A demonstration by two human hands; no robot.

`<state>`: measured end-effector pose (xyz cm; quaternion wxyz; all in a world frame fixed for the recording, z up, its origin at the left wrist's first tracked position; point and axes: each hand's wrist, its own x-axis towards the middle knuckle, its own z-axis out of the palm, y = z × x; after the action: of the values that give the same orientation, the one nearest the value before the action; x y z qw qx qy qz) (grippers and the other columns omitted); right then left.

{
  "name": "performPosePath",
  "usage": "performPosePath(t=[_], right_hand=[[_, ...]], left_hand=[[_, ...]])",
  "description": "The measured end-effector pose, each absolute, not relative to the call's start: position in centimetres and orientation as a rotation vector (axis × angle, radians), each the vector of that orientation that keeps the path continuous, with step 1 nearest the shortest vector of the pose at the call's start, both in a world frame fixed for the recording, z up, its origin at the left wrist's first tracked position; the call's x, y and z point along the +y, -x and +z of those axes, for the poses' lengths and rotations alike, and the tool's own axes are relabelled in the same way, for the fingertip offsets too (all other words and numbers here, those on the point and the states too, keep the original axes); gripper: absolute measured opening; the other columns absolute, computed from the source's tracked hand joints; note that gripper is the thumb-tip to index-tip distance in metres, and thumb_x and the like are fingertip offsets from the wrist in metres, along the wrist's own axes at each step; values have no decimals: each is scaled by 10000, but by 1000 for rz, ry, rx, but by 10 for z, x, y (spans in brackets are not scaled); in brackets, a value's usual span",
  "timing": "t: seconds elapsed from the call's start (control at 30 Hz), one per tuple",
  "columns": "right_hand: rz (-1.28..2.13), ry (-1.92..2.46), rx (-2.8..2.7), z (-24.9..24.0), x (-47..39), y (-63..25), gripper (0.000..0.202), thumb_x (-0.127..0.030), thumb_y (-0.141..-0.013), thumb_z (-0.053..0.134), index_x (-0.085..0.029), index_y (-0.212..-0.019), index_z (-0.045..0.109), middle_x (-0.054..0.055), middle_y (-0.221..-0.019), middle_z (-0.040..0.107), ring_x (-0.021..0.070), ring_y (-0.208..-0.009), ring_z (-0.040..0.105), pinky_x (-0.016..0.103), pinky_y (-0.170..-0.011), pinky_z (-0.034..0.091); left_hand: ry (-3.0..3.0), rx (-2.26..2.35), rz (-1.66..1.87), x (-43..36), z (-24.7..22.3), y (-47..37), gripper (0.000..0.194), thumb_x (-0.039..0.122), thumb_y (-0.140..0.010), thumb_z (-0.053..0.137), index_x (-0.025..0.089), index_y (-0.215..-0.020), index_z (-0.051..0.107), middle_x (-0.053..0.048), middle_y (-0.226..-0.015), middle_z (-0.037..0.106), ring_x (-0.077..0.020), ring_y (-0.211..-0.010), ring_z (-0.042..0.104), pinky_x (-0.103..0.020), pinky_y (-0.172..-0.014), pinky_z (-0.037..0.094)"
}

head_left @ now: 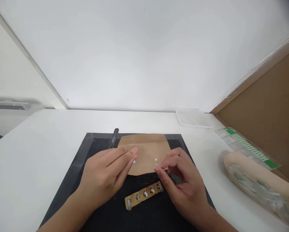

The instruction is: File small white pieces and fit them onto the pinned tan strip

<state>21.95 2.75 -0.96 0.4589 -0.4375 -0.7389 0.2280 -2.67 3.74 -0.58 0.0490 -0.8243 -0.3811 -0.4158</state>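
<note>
A brown sheet (146, 143) lies on the black mat (101, 209), with small white bits (155, 159) on it. My left hand (110, 170) is over the sheet's left part, its fingers pressed together; whatever they hold, if anything, is hidden. At the sheet's right edge, my right hand (183, 183) pinches a tiny whitish piece (157, 165) between thumb and forefinger. Between my hands, nearer to me, a yellowish strip (144, 195) lies at a slant, with several small metallic and white pieces set along it.
A dark-handled tool (114, 137) lies behind my left hand. At the back right is a clear shallow tray (194, 119). Along the right stand a clear case with green labels (248, 145) and a tan container (263, 183) of plastic bags. A brown board (267, 106) rises behind them.
</note>
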Motion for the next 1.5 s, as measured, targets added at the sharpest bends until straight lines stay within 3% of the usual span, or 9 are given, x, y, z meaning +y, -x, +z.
performPosePath(t=[0.1,0.27,0.43,0.6,0.83,1.0,1.2,1.37,1.5], right_hand=[[622,1046,-1864,-10,26,-218,100,-185,-981,697,-238,-913,648,-12,-818,582,135,-710,574,278,-632,475],[629,1040,-1875,-8,24,-219,105,-180,-980,699,-240,-911,647,-24,-792,598,119,-670,580,261,-595,452],[638,1050,-1875,-8,25,-221,104,-188,-978,702,-240,-904,649,-22,-789,601,121,-671,585,257,-599,460],[654,1066,-1852,-10,23,-219,104,-214,-988,699,-235,-896,654,-23,-769,606,125,-666,584,262,-612,460],[860,1055,-1772,-11,17,-215,276,-321,-994,725,-215,-765,611,-29,-709,584,113,-610,540,249,-562,417],[934,934,-1746,-8,16,-215,271,-350,-956,785,-209,-767,652,-29,-691,593,103,-593,539,236,-550,411],[1003,846,-1721,-7,14,-214,274,-341,-907,847,-208,-767,653,-37,-690,601,89,-584,523,223,-540,394],[1079,818,-1734,-8,14,-212,302,-368,-879,878,-204,-770,649,-33,-682,633,98,-591,562,235,-562,433],[952,731,-1887,-6,16,-211,332,-429,-838,904,-212,-768,664,-40,-660,630,98,-584,565,237,-560,435]], left_hand=[[2505,-1140,-1275,38,-10,27,208,67,-958,732,170,-1138,736,-17,-875,757,-134,-722,675,-298,-712,561],[2483,-1182,-1282,38,-15,26,219,51,-932,762,184,-1106,755,-11,-889,756,-132,-752,689,-291,-728,582],[2464,-1167,-1435,37,-13,25,388,-65,-922,664,211,-1166,786,-84,-1241,756,-142,-921,709,-262,-757,593],[2611,-1127,-1483,29,-8,20,474,-74,-919,632,250,-1228,788,-111,-1378,687,-77,-722,598,-230,-652,556],[2835,-1191,-1813,30,6,16,378,38,-968,654,222,-1282,756,-99,-1106,769,-153,-839,734,-240,-672,617],[3092,-1194,-1939,27,9,18,316,108,-954,727,221,-1247,762,-92,-1050,756,-87,-561,622,-263,-583,614],[3311,-966,-2066,27,17,14,365,-16,-917,728,234,-1165,824,-77,-964,782,-162,-821,775,-241,-665,654],[3294,-1176,-2100,26,15,14,255,48,-926,750,228,-1079,845,-63,-891,789,-133,-693,749,-184,-512,600],[3317,-1536,-2156,25,5,14,219,134,-928,776,220,-1124,817,-45,-863,822,-62,-475,632,-139,-420,520]])
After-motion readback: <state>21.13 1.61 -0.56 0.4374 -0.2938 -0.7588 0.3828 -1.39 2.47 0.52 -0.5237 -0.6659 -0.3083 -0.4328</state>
